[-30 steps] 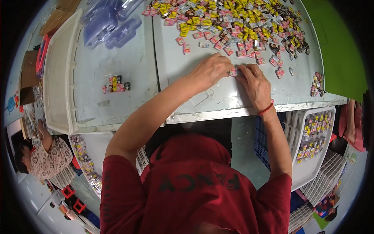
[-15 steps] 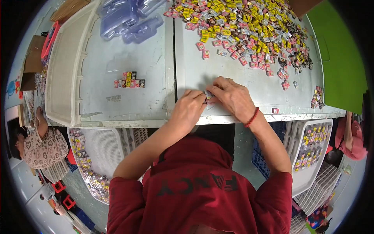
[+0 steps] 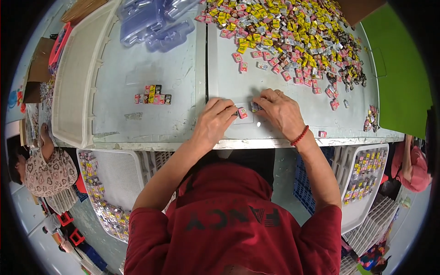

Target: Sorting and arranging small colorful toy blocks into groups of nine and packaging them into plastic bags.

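Observation:
My left hand (image 3: 213, 121) is over the table near its front edge, fingers pinched on a small dark box that is mostly hidden. Right beside its fingertips lies a small pink box (image 3: 243, 112). My right hand (image 3: 278, 110), with a red bead bracelet at the wrist, is closed on another small box (image 3: 255, 107), partly covered by the fingers. Under and between the hands is a thin clear plastic piece (image 3: 247, 120). Off to the left, a tight block of small pink, yellow and black boxes (image 3: 152, 95) lies on the table.
A big heap of small boxes (image 3: 298, 36) spreads across the far right. Clear bluish plastic shells (image 3: 156, 27) lie far left, beside a white tray (image 3: 75, 87). Trays of boxes (image 3: 112, 169) (image 3: 366, 174) stand below the table edge on both sides. Other people sit at either side.
My hands have moved apart from where they met. The pink box and the clear plastic piece now show between them.

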Action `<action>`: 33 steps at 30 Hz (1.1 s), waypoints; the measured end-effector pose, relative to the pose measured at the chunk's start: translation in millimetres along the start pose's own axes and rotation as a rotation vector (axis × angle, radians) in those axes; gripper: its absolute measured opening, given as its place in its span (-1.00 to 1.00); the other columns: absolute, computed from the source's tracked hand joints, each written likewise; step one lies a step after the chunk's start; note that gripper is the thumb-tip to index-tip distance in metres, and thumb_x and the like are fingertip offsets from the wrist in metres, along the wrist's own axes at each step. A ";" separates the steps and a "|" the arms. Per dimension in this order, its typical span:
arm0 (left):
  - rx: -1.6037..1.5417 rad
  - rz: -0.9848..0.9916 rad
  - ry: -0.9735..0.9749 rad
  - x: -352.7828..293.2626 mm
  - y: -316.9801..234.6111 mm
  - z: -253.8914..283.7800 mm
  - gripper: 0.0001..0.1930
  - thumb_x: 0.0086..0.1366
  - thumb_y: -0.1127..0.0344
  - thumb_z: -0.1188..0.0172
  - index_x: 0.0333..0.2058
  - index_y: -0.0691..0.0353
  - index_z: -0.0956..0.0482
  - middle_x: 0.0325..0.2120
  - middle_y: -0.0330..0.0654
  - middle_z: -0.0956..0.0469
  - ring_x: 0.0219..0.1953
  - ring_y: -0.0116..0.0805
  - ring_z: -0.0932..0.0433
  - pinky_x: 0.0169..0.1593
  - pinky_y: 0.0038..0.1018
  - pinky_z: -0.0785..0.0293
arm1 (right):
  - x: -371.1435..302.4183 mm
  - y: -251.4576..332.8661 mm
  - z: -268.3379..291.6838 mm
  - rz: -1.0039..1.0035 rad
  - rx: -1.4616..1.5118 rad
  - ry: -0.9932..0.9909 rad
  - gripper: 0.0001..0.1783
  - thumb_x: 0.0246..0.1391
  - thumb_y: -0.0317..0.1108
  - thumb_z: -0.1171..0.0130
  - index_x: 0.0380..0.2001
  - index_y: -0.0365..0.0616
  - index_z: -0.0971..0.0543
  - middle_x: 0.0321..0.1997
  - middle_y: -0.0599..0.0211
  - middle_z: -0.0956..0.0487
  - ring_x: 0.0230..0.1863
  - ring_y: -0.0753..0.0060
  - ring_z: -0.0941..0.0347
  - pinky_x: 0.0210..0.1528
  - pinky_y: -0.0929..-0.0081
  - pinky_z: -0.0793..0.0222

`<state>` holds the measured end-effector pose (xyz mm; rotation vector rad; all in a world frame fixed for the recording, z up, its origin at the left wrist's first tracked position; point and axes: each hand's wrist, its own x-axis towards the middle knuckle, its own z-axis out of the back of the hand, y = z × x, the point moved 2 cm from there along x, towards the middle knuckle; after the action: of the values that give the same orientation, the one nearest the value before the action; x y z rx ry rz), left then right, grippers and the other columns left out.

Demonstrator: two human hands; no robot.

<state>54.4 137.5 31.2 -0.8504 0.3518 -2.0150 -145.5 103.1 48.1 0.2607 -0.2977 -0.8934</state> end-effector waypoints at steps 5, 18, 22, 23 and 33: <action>-0.044 -0.069 -0.001 4.4 12.5 -1.0 -0.80 -0.10 0.50 -0.33 -0.41 0.29 -0.58 -0.33 -0.23 -0.49 -0.22 -0.24 -0.47 -0.18 -0.42 -0.48 | 3.3 5.3 -1.7 0.012 -0.007 -0.025 -0.60 -0.24 -0.37 -0.34 -0.21 -0.04 -0.55 -0.21 0.40 -0.50 -0.22 0.29 -0.49 -0.20 0.42 -0.47; -0.069 -0.056 0.045 2.2 9.1 -3.6 -0.55 -0.10 0.31 -0.41 -0.18 0.26 -0.52 -0.12 -0.14 -0.44 -0.03 -0.11 -0.41 0.02 -0.27 -0.39 | -7.1 13.4 -15.9 0.008 0.081 -0.094 -0.59 -0.18 -0.47 -0.29 -0.15 -0.22 -0.54 -0.03 0.10 -0.46 -0.09 0.13 -0.46 -0.05 0.37 -0.43; -0.084 -0.011 0.078 2.5 17.1 -10.2 -0.55 -0.09 0.30 -0.40 -0.17 0.25 -0.51 -0.09 -0.15 -0.43 0.01 -0.08 -0.37 0.07 -0.23 -0.34 | -10.2 11.0 -18.4 -0.080 0.196 -0.195 -0.61 -0.20 -0.53 -0.29 -0.18 -0.22 -0.55 -0.07 0.12 -0.49 -0.11 0.12 -0.46 -0.05 0.35 -0.43; -0.086 -0.011 0.079 2.8 18.3 -10.1 -0.55 -0.09 0.30 -0.40 -0.17 0.25 -0.51 -0.09 -0.15 -0.43 0.01 -0.08 -0.37 0.07 -0.23 -0.34 | -10.7 11.1 -17.3 -0.082 0.195 -0.195 -0.61 -0.20 -0.53 -0.29 -0.18 -0.22 -0.55 -0.07 0.12 -0.49 -0.11 0.12 -0.46 -0.05 0.35 -0.43; -0.058 -0.008 0.032 17.3 15.8 -12.6 -0.71 -0.02 0.37 -0.33 -0.27 0.23 -0.56 -0.12 -0.19 -0.47 0.00 -0.17 -0.39 0.06 -0.31 -0.36 | -14.1 8.9 -21.0 -0.168 0.110 -0.379 -0.73 -0.19 -0.52 -0.30 -0.30 -0.17 -0.60 -0.23 0.24 -0.56 -0.14 0.17 -0.46 -0.08 0.33 -0.35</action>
<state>49.4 113.5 21.0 -0.8569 0.4269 -2.0367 -139.8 121.7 29.6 0.2185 -0.6848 -1.0935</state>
